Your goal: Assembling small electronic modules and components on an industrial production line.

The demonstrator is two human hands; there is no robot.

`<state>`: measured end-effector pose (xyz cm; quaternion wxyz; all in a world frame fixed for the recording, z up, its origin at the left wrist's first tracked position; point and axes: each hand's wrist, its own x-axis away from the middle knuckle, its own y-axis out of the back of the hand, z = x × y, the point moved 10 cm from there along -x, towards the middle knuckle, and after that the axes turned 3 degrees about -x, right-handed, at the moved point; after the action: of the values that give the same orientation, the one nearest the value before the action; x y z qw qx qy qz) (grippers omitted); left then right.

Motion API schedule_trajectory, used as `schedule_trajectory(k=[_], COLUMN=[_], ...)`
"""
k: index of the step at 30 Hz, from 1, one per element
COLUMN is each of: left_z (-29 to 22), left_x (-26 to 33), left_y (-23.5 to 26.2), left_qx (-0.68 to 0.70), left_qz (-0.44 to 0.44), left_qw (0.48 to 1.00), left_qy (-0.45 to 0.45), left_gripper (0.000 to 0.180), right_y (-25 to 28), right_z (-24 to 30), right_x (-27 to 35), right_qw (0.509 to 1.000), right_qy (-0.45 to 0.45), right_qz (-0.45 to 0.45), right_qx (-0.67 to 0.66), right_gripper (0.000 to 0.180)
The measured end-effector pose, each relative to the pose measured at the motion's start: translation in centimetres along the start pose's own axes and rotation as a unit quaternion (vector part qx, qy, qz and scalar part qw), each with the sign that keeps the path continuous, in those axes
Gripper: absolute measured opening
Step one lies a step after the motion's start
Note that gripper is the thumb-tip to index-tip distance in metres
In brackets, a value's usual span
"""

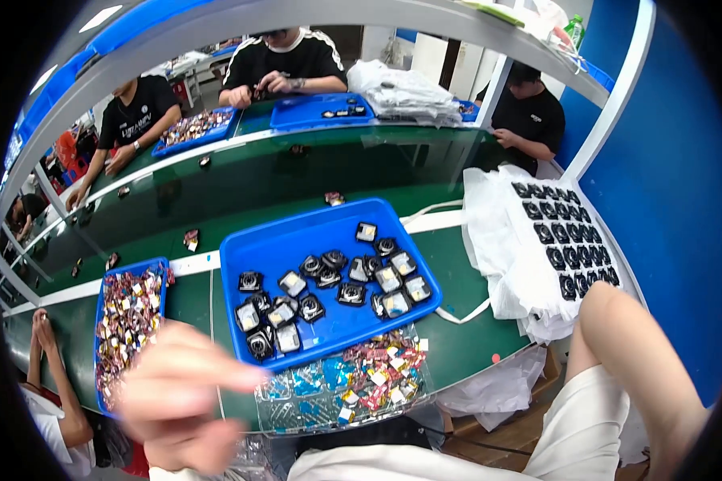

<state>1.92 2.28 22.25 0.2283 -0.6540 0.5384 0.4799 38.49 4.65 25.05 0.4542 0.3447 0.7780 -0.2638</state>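
My left hand (186,393) is raised close to the view at the lower left, blurred, its forefinger stretched to the right and its thumb apart. I see nothing between them. It covers part of a blue tray (165,280) heaped with small red, white and yellow parts. Beside the fingertips is a clear plastic blister tray (285,413) holding blue bits and more red-and-white parts (381,377). A larger blue tray (241,244) holds several small black square housings (351,293), some showing a round face and some a silver one. My right arm is bent at the right; its hand is out of view.
A stack of white foam sheets (493,240) with rows of black housings (569,232) stands at the right. Beyond the green bench, a conveyor belt (265,180) carries a few loose parts. Co-workers sit across it, and another person's hands (44,325) show at far left.
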Motion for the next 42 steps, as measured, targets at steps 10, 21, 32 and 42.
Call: schedule_trajectory(k=[10, 21, 32, 42], left_z=[8.8, 8.1, 11.1, 12.7], left_x=[14.7, 1.7, -1.2, -0.8], left_y=[-13.5, -7.4, -2.8, -2.5], left_qx=[-0.215, -0.039, 0.169, 0.127], left_qz=[0.436, 0.216, -0.057, -0.055], left_qw=[0.861, 0.946, 0.944, 0.936], left_qy=[0.15, 0.237, 0.277, 0.324], left_gripper=[0.025, 0.015, 0.028, 0.034], right_y=[-8.1, -12.3, -12.2, -11.9], right_z=[-9.7, -18.7, -21.4, -22.0], right_x=[4.3, 16.9, 17.7, 16.8], right_qw=[0.9, 0.791, 0.791, 0.835], right_qy=[-0.277, -0.49, -0.559, -0.484], right_qz=[0.326, 0.362, 0.249, 0.242], right_qx=[-0.082, -0.056, 0.022, 0.099], right_gripper=[0.024, 0.017, 0.024, 0.022])
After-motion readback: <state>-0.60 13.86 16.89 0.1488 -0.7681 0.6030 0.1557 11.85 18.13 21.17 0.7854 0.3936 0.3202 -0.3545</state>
